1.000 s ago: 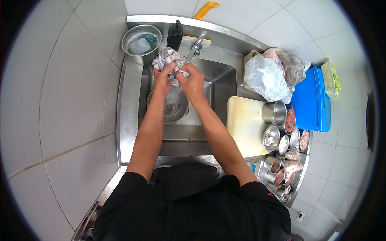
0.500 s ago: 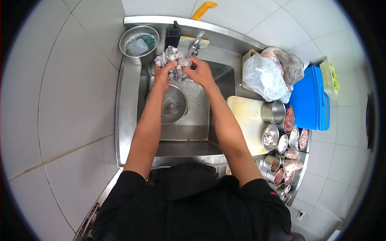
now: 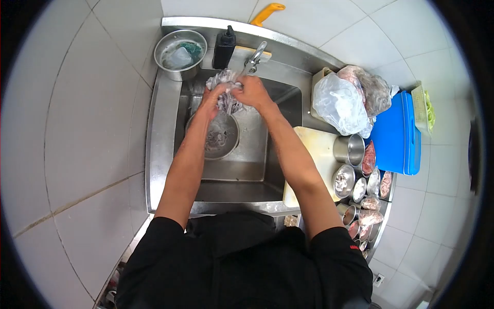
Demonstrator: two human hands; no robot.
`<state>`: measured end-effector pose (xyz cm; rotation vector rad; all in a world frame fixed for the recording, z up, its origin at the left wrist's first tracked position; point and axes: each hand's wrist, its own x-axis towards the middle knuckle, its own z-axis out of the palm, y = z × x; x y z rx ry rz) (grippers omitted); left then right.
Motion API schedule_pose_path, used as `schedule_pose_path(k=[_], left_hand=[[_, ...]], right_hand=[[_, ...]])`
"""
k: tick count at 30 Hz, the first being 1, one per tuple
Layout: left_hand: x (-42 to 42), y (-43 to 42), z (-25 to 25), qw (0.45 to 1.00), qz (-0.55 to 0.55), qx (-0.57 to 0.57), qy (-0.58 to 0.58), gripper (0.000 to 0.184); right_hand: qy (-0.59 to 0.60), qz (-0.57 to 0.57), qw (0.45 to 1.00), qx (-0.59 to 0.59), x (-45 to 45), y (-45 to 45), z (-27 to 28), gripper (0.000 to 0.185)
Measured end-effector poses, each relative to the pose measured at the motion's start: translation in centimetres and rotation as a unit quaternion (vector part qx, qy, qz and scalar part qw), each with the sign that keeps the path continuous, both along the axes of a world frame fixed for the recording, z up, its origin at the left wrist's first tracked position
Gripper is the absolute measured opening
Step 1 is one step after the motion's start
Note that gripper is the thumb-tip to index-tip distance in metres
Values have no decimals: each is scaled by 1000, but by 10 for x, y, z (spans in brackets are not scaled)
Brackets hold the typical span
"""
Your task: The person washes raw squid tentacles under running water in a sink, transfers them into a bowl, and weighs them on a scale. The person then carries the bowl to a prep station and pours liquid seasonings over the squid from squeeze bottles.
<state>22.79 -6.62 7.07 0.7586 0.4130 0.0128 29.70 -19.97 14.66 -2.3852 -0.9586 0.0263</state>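
A wet bunch of white and purplish strips, which looks like squid pieces, is held between my two hands over the sink. My left hand grips it from the left, with the thumb across the front. From the right, my right hand has its fingers curled into the bunch, just under the faucet. Part of the bunch is blurred and some fingertips are hidden. Below the hands, a round metal bowl with cloudy water and bits in it stands in the sink.
A black pump bottle and a metal pot with a green scourer stand behind the sink. To the right lie a white cutting board, several metal containers of food, plastic bags and a blue box.
The bunch has moved down slightly and is squeezed more compactly. My hands have come closer together, the right one shifting further over the bunch. The camera view has shifted a little.
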Motion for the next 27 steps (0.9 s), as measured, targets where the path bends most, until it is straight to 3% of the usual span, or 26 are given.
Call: schedule_pose_path(k=[3,5,6,9,11,12,14,15,17,21,23,24,26,27], left_hand=[[-3,2,-5,1000,-25,11,12,50],[1,4,-12,999,-37,4,26,50],[1,5,-13,999,-37,4,26,50],[0,3,-3,997,-58,-1,59,60],[-4,-3,8,996,-20,22,86,84],[-4,-4,7,996,-22,22,85,84],[-5,-4,6,999,-24,-1,26,95],[-6,-4,6,999,-24,-1,27,95],[-9,-2,5,995,-32,10,90,101],[-6,-2,-2,995,14,10,100,98],[-9,2,8,992,-83,76,51,95],[-11,1,13,992,-83,76,51,95],[-12,-3,18,993,-49,72,77,76],[-11,-3,17,993,-49,71,77,76]], right_hand=[[17,92,995,46,6,-9,12,30],[344,17,939,-15,8,-12,21,28],[344,17,939,-14,9,-11,20,28],[262,2,964,-44,10,-10,10,26],[181,29,983,-27,10,-8,9,28],[181,27,983,-26,8,-7,10,28],[40,12,999,-11,3,-2,12,41],[41,11,999,-12,1,1,12,41],[-19,-12,998,-52,-4,7,9,38],[-48,-43,997,-36,-10,8,2,34],[-78,-25,997,5,-10,5,-1,27],[-77,-24,997,4,-10,4,-4,27],[-87,-28,996,7,-7,3,-8,24],[-87,-28,996,6,-4,1,-8,24]])
